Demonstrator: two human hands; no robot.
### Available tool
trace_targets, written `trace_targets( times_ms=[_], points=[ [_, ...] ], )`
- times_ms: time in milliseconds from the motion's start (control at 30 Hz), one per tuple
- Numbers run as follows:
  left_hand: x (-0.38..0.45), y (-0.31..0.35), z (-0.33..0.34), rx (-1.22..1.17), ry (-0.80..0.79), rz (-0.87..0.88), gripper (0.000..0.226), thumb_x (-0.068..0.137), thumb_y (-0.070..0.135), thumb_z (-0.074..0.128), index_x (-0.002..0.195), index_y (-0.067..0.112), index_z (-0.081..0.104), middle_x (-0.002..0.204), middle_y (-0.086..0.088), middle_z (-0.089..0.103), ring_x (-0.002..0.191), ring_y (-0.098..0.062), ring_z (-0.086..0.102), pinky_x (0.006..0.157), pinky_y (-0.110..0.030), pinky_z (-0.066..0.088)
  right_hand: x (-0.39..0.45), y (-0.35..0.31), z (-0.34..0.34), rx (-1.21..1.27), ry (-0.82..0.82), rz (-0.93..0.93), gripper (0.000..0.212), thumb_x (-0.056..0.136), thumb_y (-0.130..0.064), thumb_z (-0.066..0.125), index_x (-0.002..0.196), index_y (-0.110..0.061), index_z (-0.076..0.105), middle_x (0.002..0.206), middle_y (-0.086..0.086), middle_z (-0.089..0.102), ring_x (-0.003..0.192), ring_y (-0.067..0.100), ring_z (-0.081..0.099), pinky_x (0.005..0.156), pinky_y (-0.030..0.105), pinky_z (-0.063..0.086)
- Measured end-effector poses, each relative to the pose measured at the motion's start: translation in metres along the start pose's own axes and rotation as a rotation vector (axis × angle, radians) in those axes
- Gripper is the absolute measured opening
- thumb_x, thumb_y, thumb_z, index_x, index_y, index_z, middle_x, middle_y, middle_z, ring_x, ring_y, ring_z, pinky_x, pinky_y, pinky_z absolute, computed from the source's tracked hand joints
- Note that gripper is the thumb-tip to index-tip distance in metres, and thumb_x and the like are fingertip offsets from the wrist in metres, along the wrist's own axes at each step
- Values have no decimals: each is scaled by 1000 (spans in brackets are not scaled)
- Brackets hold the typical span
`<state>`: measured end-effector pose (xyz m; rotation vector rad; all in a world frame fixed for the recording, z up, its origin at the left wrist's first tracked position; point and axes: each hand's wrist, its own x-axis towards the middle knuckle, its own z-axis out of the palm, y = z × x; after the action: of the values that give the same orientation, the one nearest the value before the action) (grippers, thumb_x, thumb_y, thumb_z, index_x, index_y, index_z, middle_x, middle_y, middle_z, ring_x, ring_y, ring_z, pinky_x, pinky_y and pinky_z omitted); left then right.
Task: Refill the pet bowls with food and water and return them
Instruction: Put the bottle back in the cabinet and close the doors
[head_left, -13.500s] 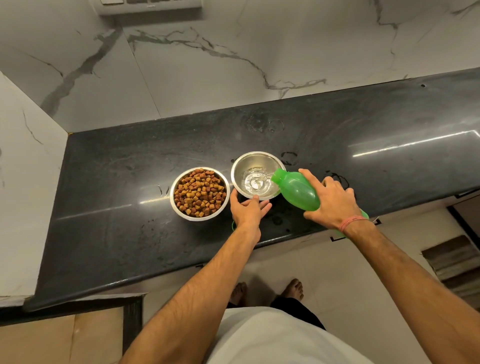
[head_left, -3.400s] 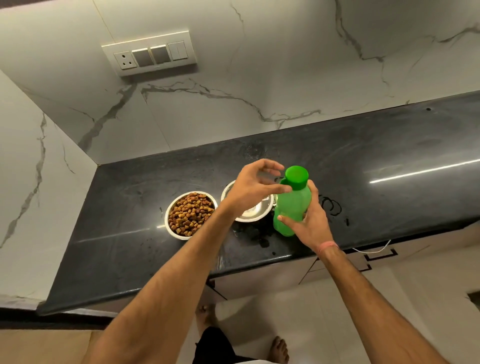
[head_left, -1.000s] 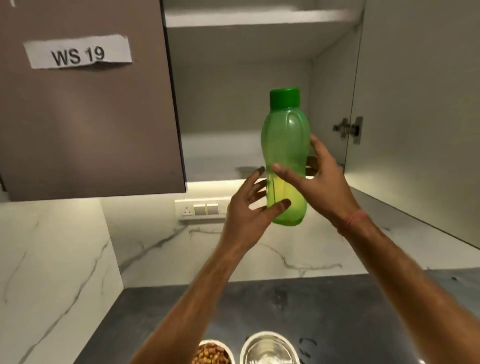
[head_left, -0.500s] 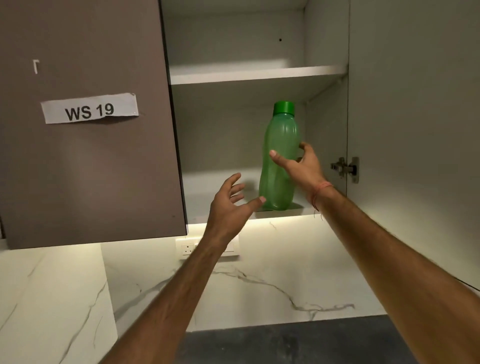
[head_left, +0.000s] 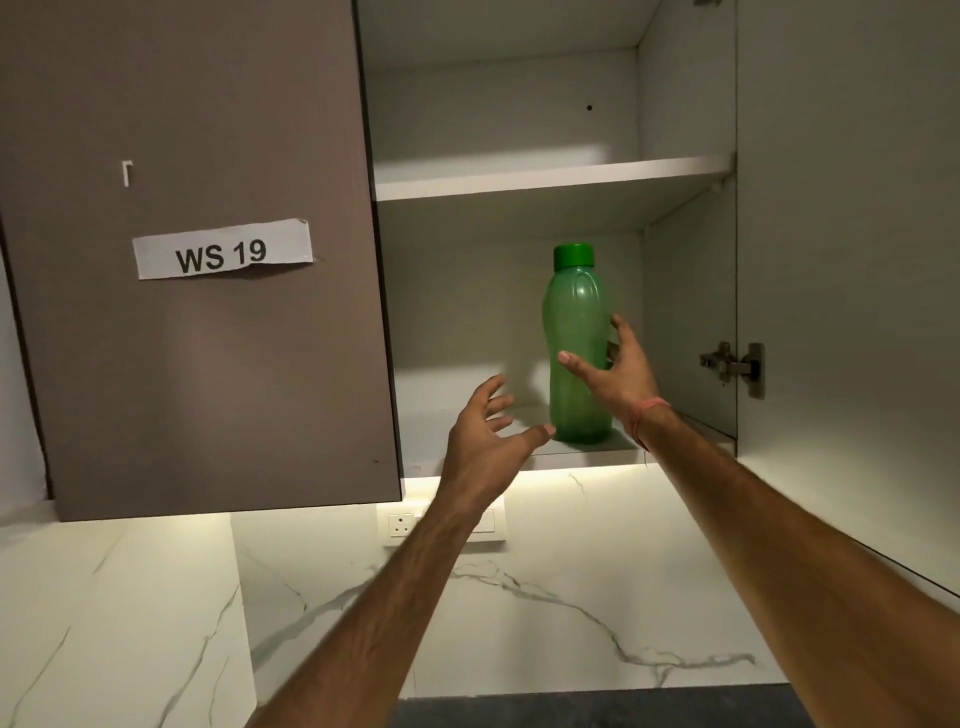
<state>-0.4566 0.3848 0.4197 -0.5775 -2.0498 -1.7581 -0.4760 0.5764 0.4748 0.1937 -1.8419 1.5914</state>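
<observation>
Listing by size, I log: wall cabinet (head_left: 685, 291), door open; green bottle (head_left: 575, 353) upright on its lower shelf (head_left: 467, 415), capped, likely light rigid plastic, smooth, best gripped at the waist; right hand (head_left: 618, 371), fingers loosely spread around it; left hand (head_left: 483, 441), fingers wide, empty.

A home kitchen: a wall cabinet (head_left: 519, 208) with white shelves hangs open above a marble-veined backsplash (head_left: 519, 597), a socket plate (head_left: 400, 525) sits under its lit underside, and a dark countertop (head_left: 597, 709) shows near the bottom edge.
</observation>
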Motion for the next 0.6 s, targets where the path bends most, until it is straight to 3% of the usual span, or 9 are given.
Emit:
trace_targets(
  times_ms=[100, 233, 367, 500, 600],
  points=[
    [-2, -3, 0, 14, 2, -6, 97, 83, 27, 97, 164, 33, 43, 158, 2, 59, 138, -22, 61, 111, -48, 58, -2, 4, 0, 0, -37, 33, 104, 91, -29, 85, 170, -30, 18, 164, 11, 46, 146, 35, 51, 118, 64, 43],
    [-11, -7, 7, 46, 35, 17, 93, 86, 28, 95, 163, 32, 44, 153, 7, 60, 134, -20, 62, 106, -40, 60, -16, 10, -8, -36, -28, 52, 121, 83, -34, 92, 171, -37, 9, 171, 10, 36, 155, 33, 40, 122, 63, 39],
    [-32, -2, 22, 36, 78, 43, 85, 88, 25, 93, 159, 32, 47, 135, 17, 60, 119, -12, 65, 83, -15, 53, -35, 10, -24, -92, -9, 38, 120, 78, -35, 96, 170, -37, 18, 171, 12, 37, 157, 33, 36, 123, 59, 39],
    [-61, 7, 38, 26, 79, 33, 82, 87, 25, 92, 156, 35, 48, 129, 23, 63, 110, 4, 65, 81, -14, 52, -54, -1, -39, -120, 10, 9, 106, 83, -31, 93, 168, -32, 29, 167, 11, 43, 153, 32, 41, 121, 55, 42],
    [-83, 15, 45, 32, 63, 1, 81, 87, 25, 92, 154, 36, 49, 127, 25, 63, 111, 2, 65, 81, -15, 51, -69, -11, -46, -139, 20, -13, 96, 85, -31, 92, 164, -30, 37, 160, 10, 51, 147, 30, 48, 117, 49, 48]
  ],
)
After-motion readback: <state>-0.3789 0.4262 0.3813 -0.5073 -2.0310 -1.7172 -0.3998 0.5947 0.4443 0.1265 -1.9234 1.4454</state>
